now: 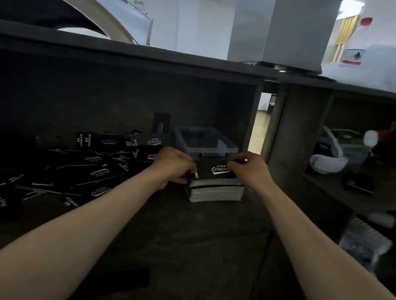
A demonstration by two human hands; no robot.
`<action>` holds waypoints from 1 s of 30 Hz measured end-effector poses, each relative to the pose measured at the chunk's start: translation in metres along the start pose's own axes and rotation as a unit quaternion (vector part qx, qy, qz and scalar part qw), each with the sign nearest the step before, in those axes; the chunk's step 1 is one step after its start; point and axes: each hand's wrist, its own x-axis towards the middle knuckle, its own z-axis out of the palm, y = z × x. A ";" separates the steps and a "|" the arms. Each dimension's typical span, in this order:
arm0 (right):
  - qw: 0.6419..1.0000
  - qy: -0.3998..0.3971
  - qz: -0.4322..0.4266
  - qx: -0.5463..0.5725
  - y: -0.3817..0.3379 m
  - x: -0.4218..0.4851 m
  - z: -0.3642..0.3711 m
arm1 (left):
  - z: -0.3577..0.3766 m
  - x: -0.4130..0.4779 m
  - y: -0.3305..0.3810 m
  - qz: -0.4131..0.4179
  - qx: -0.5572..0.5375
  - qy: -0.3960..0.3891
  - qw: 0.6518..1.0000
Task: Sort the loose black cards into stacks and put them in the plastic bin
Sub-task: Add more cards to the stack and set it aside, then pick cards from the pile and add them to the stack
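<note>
Arms (78, 222) cross the counter (178, 237), left hand (174, 164) and right hand (250, 169) clamping the stack (216, 191), likely squaring it for the bin (205, 142).

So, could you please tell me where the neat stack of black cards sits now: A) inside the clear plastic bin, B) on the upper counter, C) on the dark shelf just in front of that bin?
C: the neat stack of black cards rests on the dark shelf, just in front of the clear plastic bin, held between the left hand and the right hand.
</note>
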 end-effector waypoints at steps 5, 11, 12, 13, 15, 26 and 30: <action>0.997 0.010 -0.018 -0.070 0.021 0.005 0.015 | 0.010 0.006 -0.017 0.029 0.051 0.019 0.998; 0.971 0.133 -0.120 -0.157 0.016 -0.007 0.026 | -0.002 -0.001 -0.026 0.113 0.179 0.058 0.976; 0.964 0.160 -0.155 -0.147 0.008 -0.012 0.030 | -0.013 -0.003 -0.028 0.132 0.219 0.077 0.964; 0.956 0.177 -0.188 -0.135 -0.001 -0.018 0.035 | -0.027 -0.006 -0.030 0.151 0.251 0.097 0.951; 0.947 0.177 -0.241 -0.121 -0.023 -0.027 0.052 | -0.063 -0.014 -0.038 0.181 0.298 0.119 0.930; 0.938 -0.226 -0.157 -0.211 -0.110 0.000 0.225 | -0.280 -0.048 -0.120 -0.092 0.498 0.065 0.860; 0.903 -0.298 -0.151 -0.271 -0.112 0.014 0.268 | -0.281 -0.040 -0.142 -0.078 0.459 0.060 0.883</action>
